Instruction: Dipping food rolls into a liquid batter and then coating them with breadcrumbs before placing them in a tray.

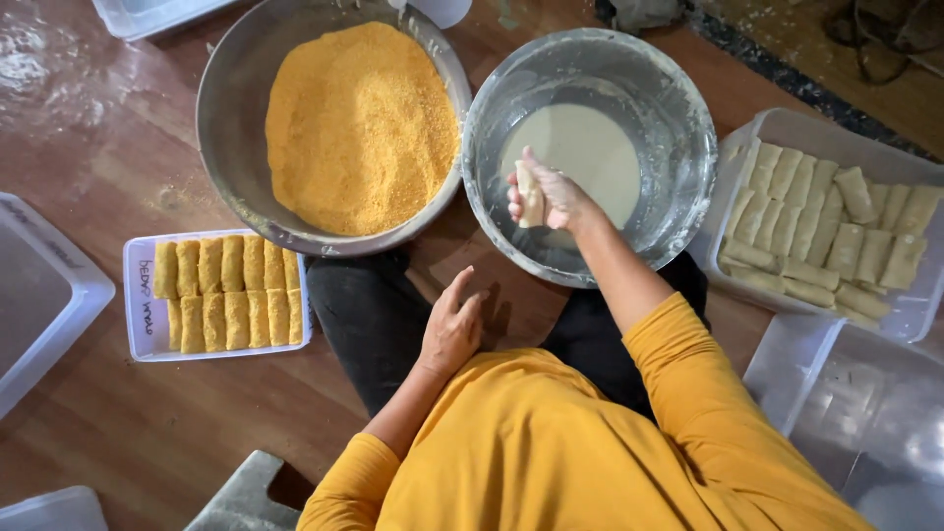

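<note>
Under the right hand (551,195) the batter bowl (688,138) is sitting on the wooden floor (88,128), and the hand is holding a pale roll (532,195) just above the thin, off-white batter (580,147). Its fingers are curling around the roll from the side, pinching it along its length with one end poking up. The left hand (451,329) is resting near the person's knee, fingers loosely spread and holding nothing.

By my judgement the roll is light and soft, a thin wrapper around a filling, so it is likely to dent or tear under a hard squeeze. Wet with batter, it is probably slippery, and a gentle hold across the middle with several fingers seems safer than a pinch at one end.

Left of the right hand, a wide bowl (231,108) is holding orange crumbs (359,128). Beyond the left hand, further left, a small tray (138,334) is carrying crumbed rolls (228,293) in neat rows. To the right of the right arm, a clear tub (890,315) is holding more uncoated rolls (826,231).
</note>
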